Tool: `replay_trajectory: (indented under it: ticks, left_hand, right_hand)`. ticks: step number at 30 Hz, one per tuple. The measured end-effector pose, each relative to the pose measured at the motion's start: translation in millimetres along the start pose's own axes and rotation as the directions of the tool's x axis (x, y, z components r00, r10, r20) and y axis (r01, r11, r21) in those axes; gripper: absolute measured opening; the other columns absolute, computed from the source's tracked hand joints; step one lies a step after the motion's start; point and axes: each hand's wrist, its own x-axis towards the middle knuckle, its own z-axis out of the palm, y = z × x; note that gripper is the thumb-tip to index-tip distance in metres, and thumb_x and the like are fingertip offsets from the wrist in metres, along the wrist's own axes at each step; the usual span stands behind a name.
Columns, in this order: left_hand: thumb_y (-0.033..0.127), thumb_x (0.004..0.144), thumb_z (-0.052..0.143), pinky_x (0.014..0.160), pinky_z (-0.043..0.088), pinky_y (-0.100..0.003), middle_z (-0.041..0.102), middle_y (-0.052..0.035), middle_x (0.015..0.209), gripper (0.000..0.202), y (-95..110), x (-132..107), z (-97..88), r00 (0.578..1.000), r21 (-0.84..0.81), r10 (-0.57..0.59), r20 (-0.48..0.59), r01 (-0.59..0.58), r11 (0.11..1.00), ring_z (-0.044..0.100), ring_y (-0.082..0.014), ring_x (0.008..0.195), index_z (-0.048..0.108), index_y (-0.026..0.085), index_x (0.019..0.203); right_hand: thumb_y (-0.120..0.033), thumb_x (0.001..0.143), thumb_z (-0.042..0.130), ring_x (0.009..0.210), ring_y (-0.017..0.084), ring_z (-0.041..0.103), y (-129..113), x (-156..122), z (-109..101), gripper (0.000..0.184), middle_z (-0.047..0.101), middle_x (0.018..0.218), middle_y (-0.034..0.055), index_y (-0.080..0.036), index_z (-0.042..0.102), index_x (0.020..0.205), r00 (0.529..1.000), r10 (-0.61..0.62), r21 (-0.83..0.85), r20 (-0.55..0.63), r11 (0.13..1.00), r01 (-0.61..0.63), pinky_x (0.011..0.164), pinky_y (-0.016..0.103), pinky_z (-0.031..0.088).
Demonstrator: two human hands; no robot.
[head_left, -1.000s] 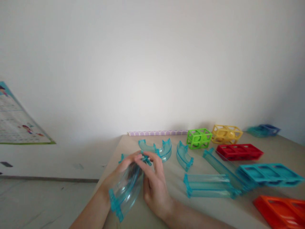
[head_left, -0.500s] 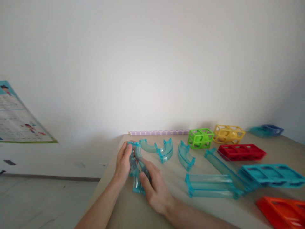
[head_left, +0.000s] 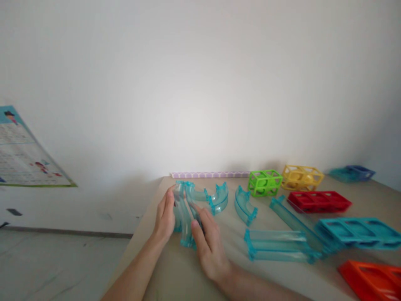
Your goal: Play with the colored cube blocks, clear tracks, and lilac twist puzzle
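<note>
Both of my hands hold a clear teal curved track piece (head_left: 184,211) standing on the tan table (head_left: 219,267) near its left edge. My left hand (head_left: 165,217) presses its left side with fingers together. On the piece's right side rests my right hand (head_left: 208,242), fingers closed against it. Just behind it lies a second curved teal track (head_left: 213,196), and another curved piece (head_left: 244,205) lies further right.
Straight clear teal tracks (head_left: 278,244) lie right of my hands. Green (head_left: 265,182) and yellow (head_left: 302,176) cage blocks stand at the back, with red (head_left: 318,200), teal (head_left: 357,232) and orange (head_left: 372,274) flat frames on the right. A purple strip (head_left: 209,174) runs along the wall. The floor drops off at the left.
The curved piece was lifted and tilted in both hands a second ago; now it stands on the table, moved back and slightly right, with both hands still on it.
</note>
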Motion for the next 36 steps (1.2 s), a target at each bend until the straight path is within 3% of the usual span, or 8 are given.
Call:
replay_trajectory:
  ticks: [2,4,6,8,13,22,30,36]
  left_hand:
    - [0.037,0.094,0.033,0.097,0.042,-0.038,0.065,-0.0090,0.114,0.040,-6,1,-3.0,0.990,0.224,0.113,0.083,-0.129,0.966,0.058,-0.0220,0.108,0.059,0.019,0.118]
    - [0.029,0.092,0.038,0.100,0.040,-0.040,0.064,-0.0085,0.117,0.035,-12,3,-4.4,0.939,0.421,0.164,0.302,-0.286,0.861,0.055,-0.0227,0.110,0.060,0.021,0.118]
    - [0.023,0.088,0.042,0.103,0.036,-0.042,0.061,-0.0074,0.124,0.036,-15,4,-3.8,0.849,0.532,0.127,0.514,-0.431,0.729,0.048,-0.0248,0.119,0.061,0.024,0.118]
    - [0.024,0.086,0.045,0.105,0.033,-0.047,0.057,-0.0064,0.129,0.038,-15,4,-2.1,0.790,0.606,0.039,0.612,-0.501,0.619,0.040,-0.0288,0.127,0.061,0.027,0.120]
    - [0.029,0.085,0.047,0.101,0.034,-0.051,0.054,-0.0052,0.135,0.041,-8,4,0.2,0.780,0.706,-0.092,0.619,-0.502,0.500,0.037,-0.0351,0.128,0.058,0.032,0.125]
    - [0.031,0.085,0.040,0.100,0.034,-0.047,0.043,-0.0056,0.145,0.052,-9,8,-9.6,0.867,0.829,-0.190,0.460,-0.343,0.443,0.042,-0.0334,0.122,0.046,0.028,0.137]
    - [0.041,0.087,0.041,0.105,0.027,-0.050,0.032,-0.0050,0.153,0.054,-10,7,-11.8,0.874,0.846,-0.214,0.437,-0.319,0.427,0.028,-0.0371,0.135,0.042,0.025,0.139]
    - [0.047,0.087,0.040,0.103,0.030,-0.047,0.043,-0.0076,0.146,0.053,-8,7,-12.1,0.889,0.867,-0.235,0.393,-0.273,0.417,0.038,-0.0366,0.128,0.045,0.022,0.134]
  right_hand:
    - [-0.032,0.098,0.039,0.128,0.020,0.044,1,3,1,0.038,0.053,0.135,0.0040,-0.026,0.046,0.135,0.997,0.003,0.051,-0.074,0.999,0.001,0.108,0.039,0.034]
    - [-0.032,0.098,0.039,0.127,0.019,0.045,2,5,2,0.037,0.053,0.135,0.0038,-0.026,0.046,0.134,0.992,0.026,0.093,-0.123,0.996,-0.015,0.108,0.037,0.034]
    - [-0.032,0.098,0.040,0.126,0.019,0.046,4,7,3,0.036,0.054,0.134,0.0039,-0.026,0.047,0.133,0.991,0.042,0.126,-0.130,0.992,-0.025,0.108,0.036,0.034]
    - [-0.032,0.098,0.040,0.124,0.019,0.048,4,7,4,0.036,0.055,0.132,0.0039,-0.026,0.048,0.133,0.993,0.044,0.147,-0.108,0.989,-0.028,0.107,0.036,0.035]
    - [-0.034,0.098,0.041,0.119,0.020,0.051,4,7,4,0.035,0.058,0.127,0.0050,-0.025,0.052,0.130,0.995,0.052,0.153,-0.086,0.988,-0.038,0.105,0.037,0.037]
    - [-0.032,0.091,0.049,0.112,0.025,0.053,6,6,5,0.045,0.058,0.114,0.0093,-0.021,0.050,0.134,0.985,0.081,-0.009,-0.155,0.996,-0.084,0.096,0.039,0.046]
    - [-0.033,0.082,0.059,0.109,0.032,0.052,0,12,7,0.052,0.054,0.110,0.0149,-0.012,0.052,0.129,0.974,0.179,-0.121,-0.140,0.973,-0.197,0.091,0.047,0.048]
    - [-0.032,0.073,0.071,0.099,0.030,0.057,6,13,11,0.056,0.054,0.107,0.0120,-0.017,0.057,0.125,0.970,0.205,-0.108,-0.128,0.970,-0.219,0.089,0.047,0.050]
